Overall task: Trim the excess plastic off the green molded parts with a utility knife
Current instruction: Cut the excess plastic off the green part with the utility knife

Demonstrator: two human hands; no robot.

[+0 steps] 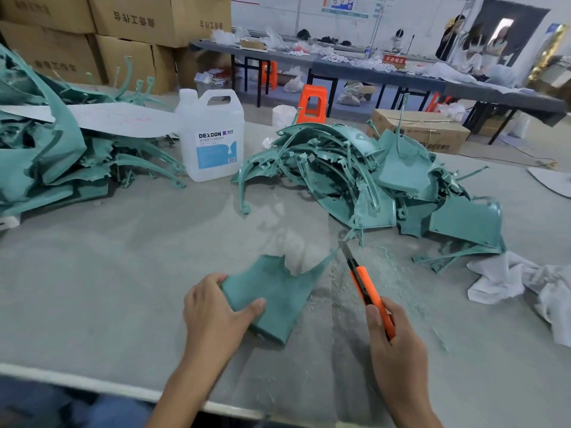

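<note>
A flat green molded part (278,291) with a ragged far edge lies on the grey table (108,273) in front of me. My left hand (216,310) grips its near left side, thumb on top. My right hand (392,335) holds an orange utility knife (367,288) with the blade extended. The blade tip sits by the thin pointed flash at the part's far right corner. Pale plastic shavings (383,273) are scattered under the knife.
A heap of green parts (370,180) fills the centre right and another heap (46,149) the far left. Between them stands a white DEXCON jug (213,134). A white cloth (525,285) lies at the right. Cardboard boxes (123,32) and long tables (401,75) stand behind.
</note>
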